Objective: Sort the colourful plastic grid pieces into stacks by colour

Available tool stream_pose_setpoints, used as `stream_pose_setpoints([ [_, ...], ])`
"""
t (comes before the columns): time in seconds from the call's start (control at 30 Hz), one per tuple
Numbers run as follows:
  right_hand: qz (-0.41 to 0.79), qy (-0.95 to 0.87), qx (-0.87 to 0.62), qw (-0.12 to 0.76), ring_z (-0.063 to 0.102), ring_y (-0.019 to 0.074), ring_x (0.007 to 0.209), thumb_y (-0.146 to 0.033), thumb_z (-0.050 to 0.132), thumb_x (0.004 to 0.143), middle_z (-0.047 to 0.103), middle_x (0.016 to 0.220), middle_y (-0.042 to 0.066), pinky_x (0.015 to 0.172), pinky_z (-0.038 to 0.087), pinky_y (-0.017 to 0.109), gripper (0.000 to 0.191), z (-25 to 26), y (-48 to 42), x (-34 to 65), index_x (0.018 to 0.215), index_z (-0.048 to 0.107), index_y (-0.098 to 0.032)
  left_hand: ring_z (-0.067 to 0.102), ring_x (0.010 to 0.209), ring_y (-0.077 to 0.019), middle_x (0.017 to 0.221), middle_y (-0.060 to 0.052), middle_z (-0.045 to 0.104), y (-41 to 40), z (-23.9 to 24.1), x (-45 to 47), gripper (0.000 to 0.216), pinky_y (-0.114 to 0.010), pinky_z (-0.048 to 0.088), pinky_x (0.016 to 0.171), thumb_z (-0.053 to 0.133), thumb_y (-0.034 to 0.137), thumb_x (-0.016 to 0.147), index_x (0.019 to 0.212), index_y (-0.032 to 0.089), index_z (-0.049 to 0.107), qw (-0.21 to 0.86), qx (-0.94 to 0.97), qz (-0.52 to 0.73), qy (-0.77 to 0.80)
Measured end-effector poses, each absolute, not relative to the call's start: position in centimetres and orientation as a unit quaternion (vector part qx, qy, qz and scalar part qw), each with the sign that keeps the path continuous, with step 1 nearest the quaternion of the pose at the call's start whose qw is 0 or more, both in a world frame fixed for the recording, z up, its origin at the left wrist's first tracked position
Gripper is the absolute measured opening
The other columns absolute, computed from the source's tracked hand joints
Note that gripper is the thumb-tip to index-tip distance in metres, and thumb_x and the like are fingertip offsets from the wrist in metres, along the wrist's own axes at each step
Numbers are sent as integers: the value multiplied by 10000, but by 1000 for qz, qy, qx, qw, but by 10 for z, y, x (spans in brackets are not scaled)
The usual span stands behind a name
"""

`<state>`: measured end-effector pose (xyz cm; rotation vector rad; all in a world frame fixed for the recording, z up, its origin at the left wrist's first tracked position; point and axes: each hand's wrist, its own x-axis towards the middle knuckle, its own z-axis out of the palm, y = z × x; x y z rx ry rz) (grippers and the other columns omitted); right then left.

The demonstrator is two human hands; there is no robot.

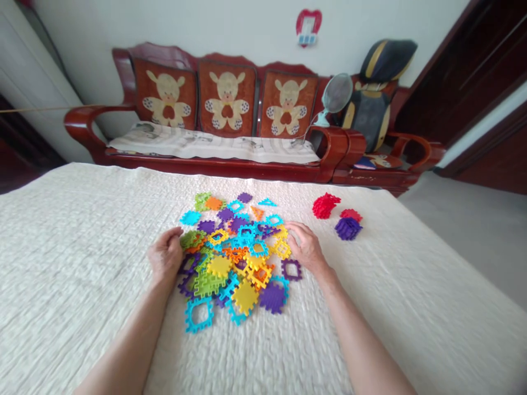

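A loose heap of flat interlocking plastic tiles (234, 252) in cyan, purple, yellow, orange and green lies on a cream quilted cloth (82, 263). My left hand (165, 256) rests at the heap's left edge, fingers curled against green and purple tiles. My right hand (305, 246) lies at the right edge, fingers bent and touching a yellow tile (282, 249). I cannot see a tile gripped in either hand. To the right, apart from the heap, sit a red assembled block (325, 205), a small red tile (351, 214) and a purple assembled block (348, 228).
A dark red wooden sofa (214, 109) with bear-print cushions stands behind the cloth-covered surface. A small fan (336, 94) and a padded seat (376, 93) sit at the sofa's right end. Grey floor (473, 219) shows to the right.
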<state>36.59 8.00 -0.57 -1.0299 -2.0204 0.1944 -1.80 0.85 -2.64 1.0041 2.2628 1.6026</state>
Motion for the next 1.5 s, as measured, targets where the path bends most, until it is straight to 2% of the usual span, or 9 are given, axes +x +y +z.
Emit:
stream_pose_setpoints([
  [0.1,100,-827,-395,388,659,236,1194,-232,477,917,714,1256,99,1068,522,438,331,-7,77,358,1173,686,-216,722,882,-214,920,-29,781,9,-28,-17,325,-365,571,920,507,315,766,936,218,767,92,341,541,763],
  [0.47,105,-863,-379,318,634,249,1234,-209,467,915,690,1313,100,1087,496,470,361,-15,73,347,1195,696,-218,728,915,-213,924,-35,779,10,-25,-13,314,-376,557,962,480,281,801,912,208,764,87,347,560,747],
  [0.63,77,-864,-382,318,549,273,1336,-235,456,942,648,1394,80,1125,423,506,370,-10,70,341,1230,688,-242,729,939,-217,923,-33,776,10,-24,-13,312,-382,554,975,479,275,808,908,211,767,81,351,559,747],
  [0.73,98,-884,-363,277,523,271,1354,-255,419,981,677,1363,43,1128,387,514,368,-6,65,332,1215,702,-278,728,939,-220,905,-31,774,9,-22,-12,310,-386,554,974,478,267,807,898,213,769,80,351,557,748],
  [0.83,108,-886,-383,239,500,296,1364,-291,409,1001,683,1359,34,1124,349,551,375,-7,66,329,1244,695,-293,727,930,-217,899,-27,775,9,-21,-10,309,-382,558,964,486,263,800,904,210,772,78,350,557,749],
  [1.07,66,-870,-438,215,453,348,1381,-296,429,994,649,1407,66,1084,324,622,373,-13,97,327,1256,694,-275,728,915,-234,939,-40,787,9,-23,-11,321,-405,562,953,499,293,793,927,205,777,97,339,555,753],
  [1.27,26,-870,-463,170,444,367,1355,-382,650,892,614,1435,109,1103,294,652,292,0,114,296,1136,735,-246,724,937,-227,946,-39,787,11,-28,-15,325,-390,554,958,494,306,804,932,207,776,86,353,555,749],
  [1.37,40,-859,-487,151,426,366,1377,-384,697,849,590,1458,117,1136,259,652,275,5,114,279,1069,740,-226,721,919,-214,938,-33,785,11,-29,-15,327,-375,553,952,493,302,804,936,204,775,82,354,552,750],
  [1.5,78,-827,-520,199,516,342,1303,-295,726,772,663,1333,134,1114,328,604,244,9,116,267,996,718,-197,718,921,-212,947,-35,786,11,-28,-15,329,-368,550,948,494,298,804,944,207,777,83,354,547,754],
])
